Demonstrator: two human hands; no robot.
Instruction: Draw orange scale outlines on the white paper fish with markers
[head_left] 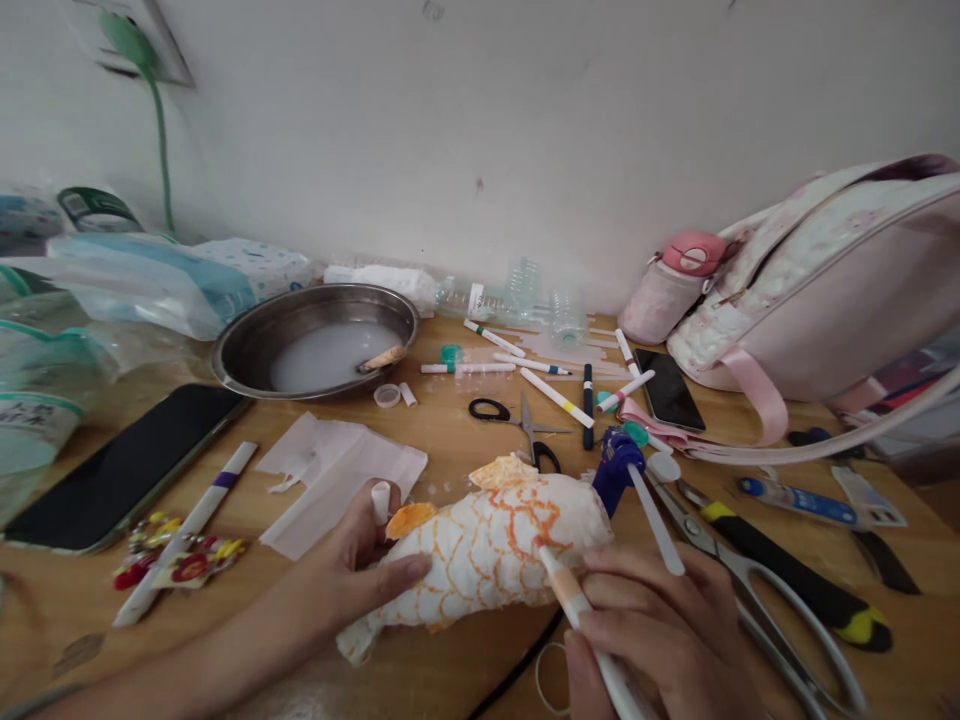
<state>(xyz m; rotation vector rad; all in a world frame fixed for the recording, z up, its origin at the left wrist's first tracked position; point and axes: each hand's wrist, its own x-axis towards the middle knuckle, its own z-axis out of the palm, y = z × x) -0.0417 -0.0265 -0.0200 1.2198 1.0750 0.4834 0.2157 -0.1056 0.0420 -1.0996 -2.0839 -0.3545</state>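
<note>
A white fish figure [465, 565] with orange scale lines and orange fins lies across the middle, its tail toward the lower left. My left hand [360, 570] grips it near the tail, thumb on top; a small white marker cap [382, 502] shows by its fingers. In my right hand [660, 630] is a white marker [574, 595] with an orange band, its tip touching the fish's body near orange-red curved lines. Behind the fish's head is a blue glue gun [619, 462] with a white glue stick [656, 520] in it.
A metal basin [315, 340] of cloudy liquid stands at the back left. Black-handled scissors [525, 425] and several markers [555, 397] lie behind the fish. Large shears [757, 580] and a box cutter [795, 570] are at right, near a pink backpack [825, 320]. A phone [124, 465] lies left.
</note>
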